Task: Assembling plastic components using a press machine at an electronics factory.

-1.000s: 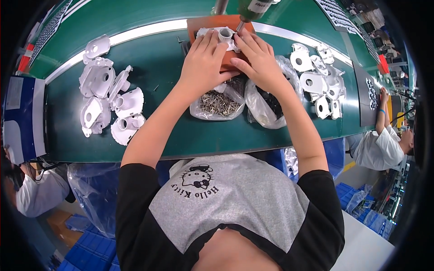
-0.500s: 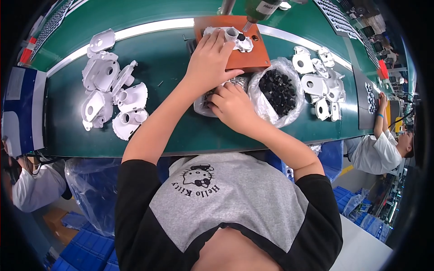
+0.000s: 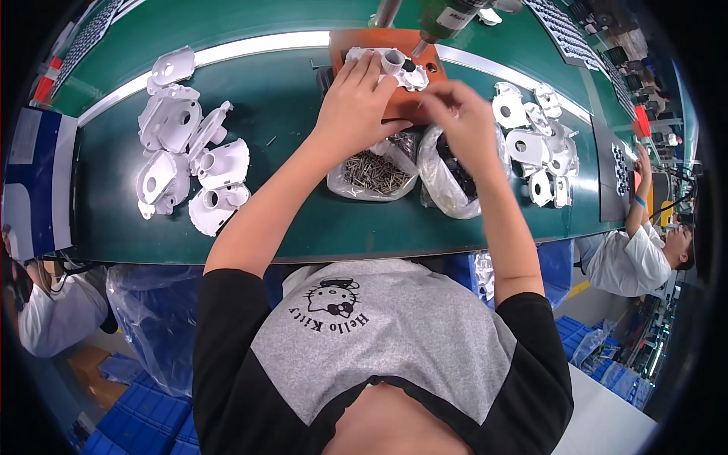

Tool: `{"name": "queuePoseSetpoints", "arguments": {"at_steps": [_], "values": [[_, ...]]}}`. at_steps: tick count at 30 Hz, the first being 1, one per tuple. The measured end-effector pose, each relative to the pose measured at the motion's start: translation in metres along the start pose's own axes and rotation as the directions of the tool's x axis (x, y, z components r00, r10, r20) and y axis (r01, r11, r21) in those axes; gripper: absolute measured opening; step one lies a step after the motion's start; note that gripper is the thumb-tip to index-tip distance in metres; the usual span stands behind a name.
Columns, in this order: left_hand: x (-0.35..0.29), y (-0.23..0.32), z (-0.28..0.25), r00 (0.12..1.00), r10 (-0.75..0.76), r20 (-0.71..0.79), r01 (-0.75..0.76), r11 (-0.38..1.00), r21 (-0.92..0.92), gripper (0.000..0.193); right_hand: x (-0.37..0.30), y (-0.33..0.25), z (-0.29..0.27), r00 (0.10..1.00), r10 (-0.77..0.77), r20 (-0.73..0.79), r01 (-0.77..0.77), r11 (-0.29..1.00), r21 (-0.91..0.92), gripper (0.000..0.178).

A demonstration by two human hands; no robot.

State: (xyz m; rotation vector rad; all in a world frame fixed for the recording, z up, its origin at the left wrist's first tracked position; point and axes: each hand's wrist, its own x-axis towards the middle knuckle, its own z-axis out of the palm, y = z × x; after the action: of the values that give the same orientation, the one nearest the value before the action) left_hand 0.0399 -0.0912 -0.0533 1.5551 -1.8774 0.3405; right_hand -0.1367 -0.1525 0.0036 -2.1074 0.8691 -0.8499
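Observation:
On an orange block [image 3: 356, 39] lies a white plastic housing [image 3: 415, 78] with a round tube and a small black piece [image 3: 409, 65] in it. My left hand [image 3: 355, 102] rests on the housing's left part, fingers stretched over it and thumb spread away. Just right of the block, my right hand [image 3: 466, 121] is raised with thumb and fingertips pinched together; whatever they hold is too small to make out. Below the left hand sits a clear bag of metal pins or screws [image 3: 375, 173]. A bag of black parts [image 3: 455, 199] stands beside it, partly hidden by my right hand.
A green power screwdriver [image 3: 447, 19] hangs above the block, its tip close to the housing. White housings lie in groups at the left [image 3: 168, 125] and right [image 3: 527, 144]. One loose pin [image 3: 271, 141] is on the green table [image 3: 288, 227]. Another person [image 3: 633, 254] works at far right.
My right hand has left the bag of metal pins and risen to the right side of the orange block. My left hand stays on the housing. The block has shifted slightly right.

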Motion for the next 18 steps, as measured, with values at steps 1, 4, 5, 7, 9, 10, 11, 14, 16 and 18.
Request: {"name": "queuePoseSetpoints", "arguments": {"at_steps": [1, 4, 5, 7, 9, 10, 11, 14, 16, 18], "values": [[0.0, 0.001, -0.001, 1.0, -0.008, -0.012, 0.008, 1.0, -0.005, 0.062, 0.01, 0.007, -0.004, 0.999, 0.021, -0.046, -0.02, 1.0, 0.014, 0.015], [0.002, 0.003, -0.002, 1.0, 0.003, -0.012, -0.003, 1.0, -0.01, 0.06, 0.034, 0.036, -0.007, 0.992, 0.057, -0.112, -0.052, 0.998, 0.045, 0.018], [0.002, 0.002, -0.002, 1.0, 0.002, -0.011, -0.002, 1.0, -0.006, 0.06, 0.04, 0.04, -0.004, 0.992, 0.053, -0.118, -0.05, 0.998, 0.025, 0.019], [0.002, 0.002, -0.001, 1.0, 0.008, -0.016, -0.008, 0.999, -0.036, 0.06, 0.044, 0.045, -0.002, 0.991, 0.048, -0.123, -0.048, 0.999, 0.007, 0.02], [0.001, 0.002, 0.0, 1.0, 0.003, -0.016, -0.004, 0.999, -0.033, 0.06, 0.048, 0.042, 0.002, 0.992, 0.089, -0.093, -0.089, 0.996, -0.001, 0.022], [0.001, 0.001, 0.0, 1.0, 0.003, -0.018, -0.003, 0.999, -0.032, 0.06, 0.05, 0.042, 0.004, 0.992, 0.09, -0.09, -0.09, 0.996, 0.0, 0.022], [0.001, 0.001, -0.001, 1.0, 0.0, -0.016, -0.001, 0.999, -0.032, 0.06, 0.052, 0.043, 0.005, 0.994, 0.083, -0.076, -0.083, 0.997, 0.008, 0.022], [0.001, 0.001, -0.001, 1.0, 0.0, -0.021, -0.001, 1.0, -0.03, 0.059, 0.054, 0.039, 0.006, 0.996, 0.076, -0.043, -0.075, 0.997, 0.031, 0.021], [0.001, 0.001, -0.002, 1.0, 0.004, -0.021, -0.005, 0.999, -0.039, 0.059, 0.053, 0.038, 0.008, 0.997, 0.075, -0.024, -0.074, 0.996, 0.045, 0.019], [0.002, 0.001, -0.001, 1.0, 0.001, -0.012, -0.002, 0.999, -0.041, 0.059, 0.051, 0.041, 0.009, 1.0, 0.015, -0.026, -0.013, 0.997, 0.076, 0.017]]}}
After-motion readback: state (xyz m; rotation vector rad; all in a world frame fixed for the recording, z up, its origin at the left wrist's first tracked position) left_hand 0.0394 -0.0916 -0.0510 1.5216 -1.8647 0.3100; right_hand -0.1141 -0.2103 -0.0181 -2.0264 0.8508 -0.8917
